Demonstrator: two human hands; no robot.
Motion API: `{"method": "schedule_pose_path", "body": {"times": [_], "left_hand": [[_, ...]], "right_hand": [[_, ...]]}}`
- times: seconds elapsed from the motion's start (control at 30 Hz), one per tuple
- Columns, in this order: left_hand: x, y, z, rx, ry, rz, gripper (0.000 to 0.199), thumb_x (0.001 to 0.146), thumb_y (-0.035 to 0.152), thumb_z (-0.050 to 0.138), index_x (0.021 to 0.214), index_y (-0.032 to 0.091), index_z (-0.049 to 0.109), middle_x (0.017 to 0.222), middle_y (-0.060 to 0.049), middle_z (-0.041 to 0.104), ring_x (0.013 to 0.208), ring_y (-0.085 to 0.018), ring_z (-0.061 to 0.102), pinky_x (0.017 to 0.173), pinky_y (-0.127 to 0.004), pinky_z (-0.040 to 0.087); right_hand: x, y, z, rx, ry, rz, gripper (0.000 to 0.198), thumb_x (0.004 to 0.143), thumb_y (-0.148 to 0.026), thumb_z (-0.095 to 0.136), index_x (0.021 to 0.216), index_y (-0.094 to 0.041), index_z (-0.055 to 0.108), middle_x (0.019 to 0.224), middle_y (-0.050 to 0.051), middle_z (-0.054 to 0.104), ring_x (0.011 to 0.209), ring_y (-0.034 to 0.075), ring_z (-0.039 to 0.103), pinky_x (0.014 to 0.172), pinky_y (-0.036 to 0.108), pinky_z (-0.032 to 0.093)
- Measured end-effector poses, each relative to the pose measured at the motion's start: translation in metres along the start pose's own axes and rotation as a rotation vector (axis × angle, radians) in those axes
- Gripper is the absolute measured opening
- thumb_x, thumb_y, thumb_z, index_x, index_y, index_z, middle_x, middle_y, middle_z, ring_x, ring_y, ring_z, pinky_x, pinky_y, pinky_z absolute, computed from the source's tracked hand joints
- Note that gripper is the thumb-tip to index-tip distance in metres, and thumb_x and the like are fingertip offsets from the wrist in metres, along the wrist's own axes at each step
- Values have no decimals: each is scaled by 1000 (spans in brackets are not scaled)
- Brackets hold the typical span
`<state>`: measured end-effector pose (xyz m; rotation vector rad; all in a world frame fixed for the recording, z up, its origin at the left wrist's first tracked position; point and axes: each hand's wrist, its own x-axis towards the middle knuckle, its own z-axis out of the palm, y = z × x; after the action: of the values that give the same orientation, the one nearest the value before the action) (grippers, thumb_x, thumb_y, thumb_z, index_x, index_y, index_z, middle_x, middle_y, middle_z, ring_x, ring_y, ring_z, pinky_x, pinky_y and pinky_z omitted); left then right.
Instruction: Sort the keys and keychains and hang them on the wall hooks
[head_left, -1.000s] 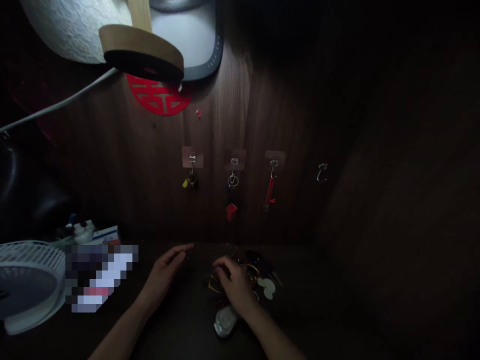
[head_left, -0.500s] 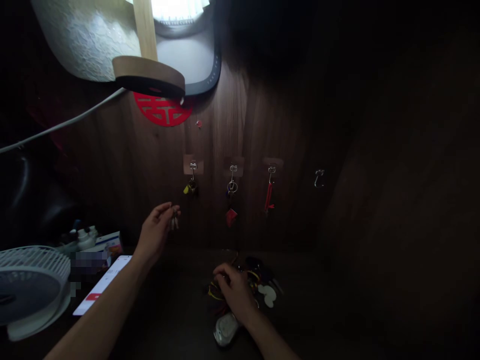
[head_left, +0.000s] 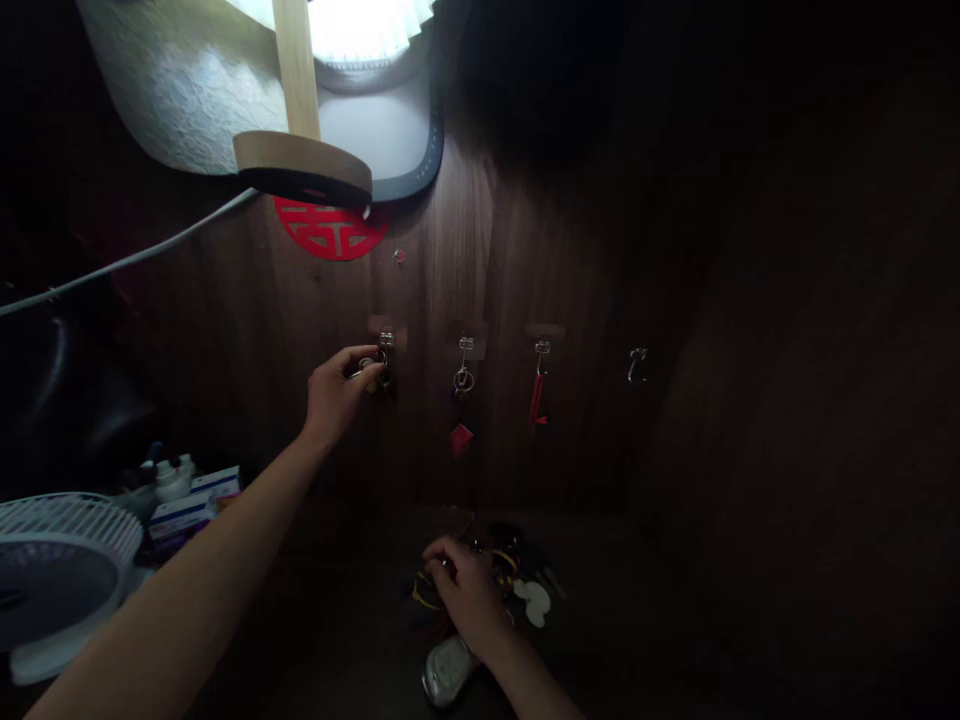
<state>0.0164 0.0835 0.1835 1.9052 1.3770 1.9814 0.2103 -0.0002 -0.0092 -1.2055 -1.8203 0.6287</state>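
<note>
My left hand is raised to the leftmost wall hook, thumb and fingers pinched on a bunch of keys at the hook. Other keys hang there too, so the two bunches overlap. My right hand rests over a heap of keys and cords on the dark surface, fingers curled; whatever they hold is hidden. Beside it lie a white rounded tag and a silvery oval object. A key ring with a red tag hangs on the second hook, a red strap on the third.
A fourth hook is bare. Above hang a lit lamp with a wooden arm, caps and a red paper cutout. At the left stand a white fan, small boxes and bottles. A white cable crosses the wall.
My left hand has moved up and right with the keys, from below the leftmost hook to the hook itself. My right hand has stayed at the heap.
</note>
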Motion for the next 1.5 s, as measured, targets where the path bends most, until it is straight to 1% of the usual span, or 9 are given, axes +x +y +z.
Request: {"method": "schedule_pose_path", "body": {"times": [0.17,0.3,0.47,0.67,0.77,0.93,1.1,1.3,1.5], "left_hand": [[-4,-7,2,49,-43,-9,26,70,28,65,94,23,71,92,0,75,87,-20,67,80,-30,48],[-8,-13,2,45,-50,-27,28,73,30,63,98,22,70,96,-2,75,91,-21,66,83,-32,48],[-15,-21,4,-15,-69,-48,33,74,31,61,104,20,67,104,-4,72,99,-22,64,89,-34,46],[-33,-37,9,-126,-83,-115,38,74,28,60,111,18,61,110,-6,70,103,-21,63,93,-36,46],[-44,-45,10,-161,-83,-163,37,74,28,60,109,18,61,110,-7,70,103,-21,63,93,-37,46],[-64,-55,7,-190,-93,-237,35,74,30,61,106,18,62,103,-6,72,99,-22,65,92,-38,46],[-86,-61,3,-206,-121,-322,31,72,33,63,100,18,64,95,-6,73,95,-22,66,89,-38,48],[-126,-69,0,-228,-178,-435,29,70,35,64,95,20,65,88,-4,73,89,-22,67,83,-36,50],[-166,-74,4,-252,-215,-520,30,70,37,64,94,19,64,84,-4,72,84,-21,68,78,-34,53]], "right_hand": [[1,2,-1,-30,-14,9,20,80,-14,46,84,-21,64,82,0,68,81,16,62,74,25,41],[1,3,-1,-24,-25,18,19,80,-15,46,84,-22,64,81,0,69,79,16,62,72,25,41],[1,1,-2,-40,-24,20,19,80,-15,46,83,-22,64,81,-1,68,78,16,62,72,25,41],[0,-1,-3,-16,-24,3,21,80,-15,45,83,-22,64,80,-1,68,78,15,62,72,24,42],[-1,0,-2,-18,-16,2,20,80,-15,45,82,-22,64,80,-1,68,79,15,62,72,24,42],[0,4,1,-19,-26,2,19,81,-17,46,84,-22,64,79,-1,68,75,15,61,68,23,42],[-1,5,1,-16,-13,-2,18,80,-17,47,83,-22,64,80,-1,68,79,15,61,73,25,41],[-2,6,-1,-20,-22,2,19,81,-19,47,82,-22,65,78,-1,67,76,15,61,71,24,41],[-4,4,-4,-33,-27,-16,18,82,-18,46,83,-21,64,81,0,68,81,16,61,75,25,41]]}}
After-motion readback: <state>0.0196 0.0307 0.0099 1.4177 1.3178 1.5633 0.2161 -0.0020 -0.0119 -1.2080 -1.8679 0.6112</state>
